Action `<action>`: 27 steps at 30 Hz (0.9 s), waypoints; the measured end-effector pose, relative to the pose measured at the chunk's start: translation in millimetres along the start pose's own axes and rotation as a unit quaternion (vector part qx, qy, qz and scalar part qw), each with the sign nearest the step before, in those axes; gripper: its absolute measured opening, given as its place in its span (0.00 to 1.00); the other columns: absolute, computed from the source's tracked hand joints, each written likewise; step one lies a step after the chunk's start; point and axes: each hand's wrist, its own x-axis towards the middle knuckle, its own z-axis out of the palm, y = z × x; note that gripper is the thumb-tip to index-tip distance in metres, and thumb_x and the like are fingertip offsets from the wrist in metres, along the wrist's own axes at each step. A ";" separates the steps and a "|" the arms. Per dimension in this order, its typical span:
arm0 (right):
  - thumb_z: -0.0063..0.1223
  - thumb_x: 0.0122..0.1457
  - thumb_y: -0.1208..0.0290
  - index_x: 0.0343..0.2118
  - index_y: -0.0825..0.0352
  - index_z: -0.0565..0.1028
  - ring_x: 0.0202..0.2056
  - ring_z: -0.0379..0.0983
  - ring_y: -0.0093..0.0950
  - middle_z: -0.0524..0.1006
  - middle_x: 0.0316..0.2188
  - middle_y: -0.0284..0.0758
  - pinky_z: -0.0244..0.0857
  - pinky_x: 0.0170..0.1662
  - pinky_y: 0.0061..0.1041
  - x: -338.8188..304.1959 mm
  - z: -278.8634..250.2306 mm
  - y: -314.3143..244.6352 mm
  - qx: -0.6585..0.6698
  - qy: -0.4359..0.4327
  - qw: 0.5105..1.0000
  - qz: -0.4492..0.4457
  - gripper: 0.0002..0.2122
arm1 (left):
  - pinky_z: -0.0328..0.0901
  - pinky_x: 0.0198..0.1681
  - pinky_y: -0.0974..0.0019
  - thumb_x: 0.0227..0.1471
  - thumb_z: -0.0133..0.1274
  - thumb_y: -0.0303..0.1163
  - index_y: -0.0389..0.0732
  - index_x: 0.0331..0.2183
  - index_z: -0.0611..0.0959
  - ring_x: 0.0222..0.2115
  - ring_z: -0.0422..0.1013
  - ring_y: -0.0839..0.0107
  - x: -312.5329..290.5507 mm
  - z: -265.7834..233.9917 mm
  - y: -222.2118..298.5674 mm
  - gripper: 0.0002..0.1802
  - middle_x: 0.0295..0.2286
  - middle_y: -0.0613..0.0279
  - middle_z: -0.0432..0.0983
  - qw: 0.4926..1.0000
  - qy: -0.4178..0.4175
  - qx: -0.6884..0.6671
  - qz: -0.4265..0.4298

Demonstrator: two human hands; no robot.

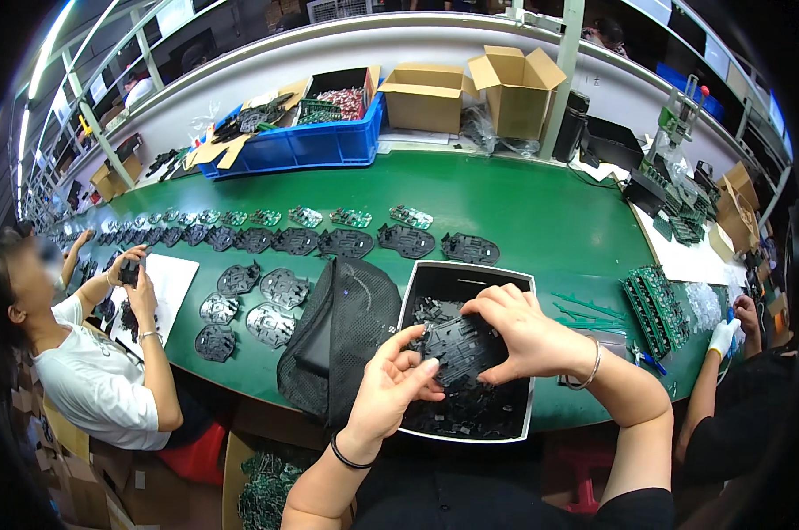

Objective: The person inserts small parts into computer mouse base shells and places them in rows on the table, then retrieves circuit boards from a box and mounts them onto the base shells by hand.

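Over the box (444,281), black plastic shell (457,349) between left fingers (413,380) and right fingers (490,309), both gripping its edges

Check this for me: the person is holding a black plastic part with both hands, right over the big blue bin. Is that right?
Not quite: the hands aren't over the blue bin. The head view shows the left hand and right hand holding the black plastic part over the open, white-rimmed box.
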 end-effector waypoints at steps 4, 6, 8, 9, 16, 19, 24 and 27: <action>0.65 0.32 0.61 0.47 0.65 0.66 0.48 0.58 0.38 0.65 0.42 0.40 0.51 0.51 0.36 2.8 -25.2 37.1 -0.028 0.109 0.992 0.062 0.34 | 0.72 0.31 0.70 0.56 0.45 0.26 0.35 0.54 0.59 0.27 0.72 0.76 -9.0 1.3 -6.5 0.25 0.31 0.56 0.70 0.995 0.028 0.069 0.062; 0.66 0.30 0.65 0.45 0.62 0.67 0.47 0.59 0.37 0.65 0.41 0.36 0.51 0.50 0.34 2.4 -39.3 72.7 -0.060 0.173 0.975 0.130 0.32 | 0.69 0.28 0.76 0.54 0.49 0.25 0.33 0.51 0.64 0.26 0.71 0.78 -17.1 9.7 -5.1 0.24 0.30 0.59 0.70 0.968 -0.030 0.242 0.059; 0.67 0.30 0.65 0.45 0.61 0.68 0.48 0.58 0.36 0.65 0.42 0.36 0.51 0.50 0.34 0.3 -38.8 125.4 -0.091 0.176 0.955 0.222 0.33 | 0.63 0.21 0.79 0.50 0.55 0.26 0.30 0.43 0.74 0.21 0.70 0.83 -18.9 21.1 -3.0 0.18 0.26 0.61 0.73 0.913 -0.080 0.391 0.082; 0.68 0.30 0.63 0.46 0.61 0.70 0.49 0.58 0.36 0.65 0.43 0.36 0.52 0.51 0.36 5.3 -31.2 149.0 -0.097 0.160 0.945 0.270 0.33 | 0.64 0.21 0.79 0.50 0.55 0.26 0.30 0.43 0.74 0.20 0.70 0.82 -19.4 22.1 -4.9 0.18 0.26 0.61 0.74 0.909 -0.085 0.402 0.075; 0.71 0.26 0.55 0.49 0.60 0.70 0.51 0.57 0.41 0.65 0.47 0.38 0.54 0.52 0.43 34.0 28.1 231.5 -0.064 0.069 0.929 0.357 0.39 | 0.66 0.22 0.76 0.50 0.55 0.28 0.32 0.41 0.76 0.18 0.70 0.79 -22.5 18.5 -8.7 0.16 0.26 0.58 0.74 0.905 -0.080 0.406 0.103; 0.72 0.26 0.51 0.52 0.58 0.68 0.56 0.54 0.45 0.62 0.53 0.41 0.52 0.55 0.51 47.8 31.9 236.0 -0.025 0.049 0.942 0.330 0.44 | 0.65 0.22 0.78 0.50 0.53 0.23 0.32 0.38 0.78 0.20 0.70 0.80 -34.9 13.2 1.1 0.11 0.25 0.60 0.74 0.923 -0.045 0.329 0.191; 0.66 0.40 0.66 0.48 0.63 0.71 0.45 0.67 0.35 0.71 0.44 0.39 0.62 0.47 0.33 12.7 -5.2 192.5 0.073 0.290 0.940 0.164 0.28 | 0.65 0.18 0.79 0.55 0.45 0.25 0.29 0.32 0.78 0.18 0.71 0.78 -43.0 -24.1 25.4 0.09 0.24 0.57 0.75 0.915 0.109 0.273 0.277; 0.60 0.44 0.72 0.34 0.67 0.76 0.32 0.71 0.29 0.75 0.26 0.33 0.65 0.36 0.30 10.2 -25.0 102.4 0.168 0.152 0.968 0.107 0.12 | 0.58 0.14 0.81 0.57 0.44 0.29 0.32 0.29 0.77 0.13 0.64 0.83 -28.4 -84.9 46.7 0.11 0.19 0.63 0.72 0.869 0.325 0.252 0.276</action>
